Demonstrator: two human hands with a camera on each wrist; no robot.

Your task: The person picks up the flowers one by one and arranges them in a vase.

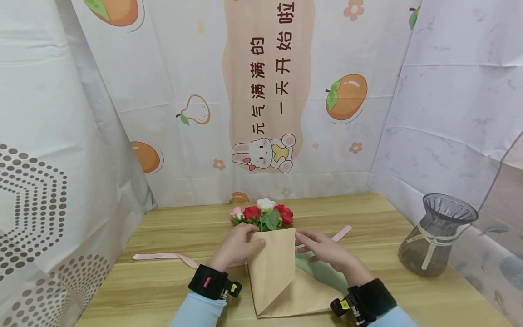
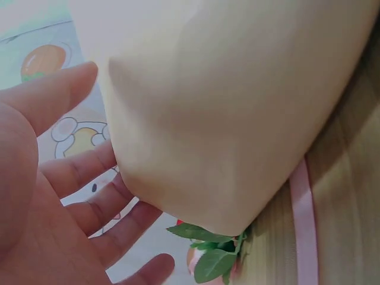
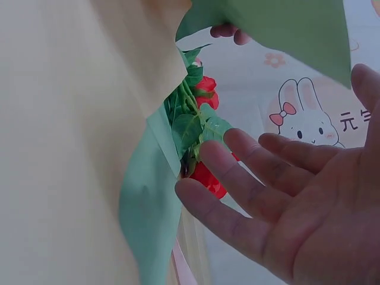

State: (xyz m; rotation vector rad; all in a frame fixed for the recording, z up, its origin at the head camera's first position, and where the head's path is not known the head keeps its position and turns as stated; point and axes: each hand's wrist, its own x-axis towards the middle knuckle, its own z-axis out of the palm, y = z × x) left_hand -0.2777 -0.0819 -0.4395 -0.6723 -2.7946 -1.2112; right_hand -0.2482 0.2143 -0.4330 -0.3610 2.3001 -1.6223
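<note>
A sheet of wrapping paper (image 1: 273,268), tan outside and green inside, is folded over a bunch of artificial flowers (image 1: 267,213) in red, white and pink. My left hand (image 1: 239,247) holds the folded flap at its upper left, thumb on the tan face and fingers behind it. My right hand (image 1: 324,250) is beside the flap's upper right corner, its fingers spread and loosely extended. In the right wrist view, red roses (image 3: 208,178) and leaves show between the paper's sides, past the right fingertips. Most stems are hidden inside the paper.
A pink ribbon (image 1: 157,256) runs across the wooden table (image 1: 184,227) beneath the paper, its other end emerging at right. A grey glass vase (image 1: 426,250) with a tied band stands near the right edge. A printed curtain (image 1: 171,150) hangs behind.
</note>
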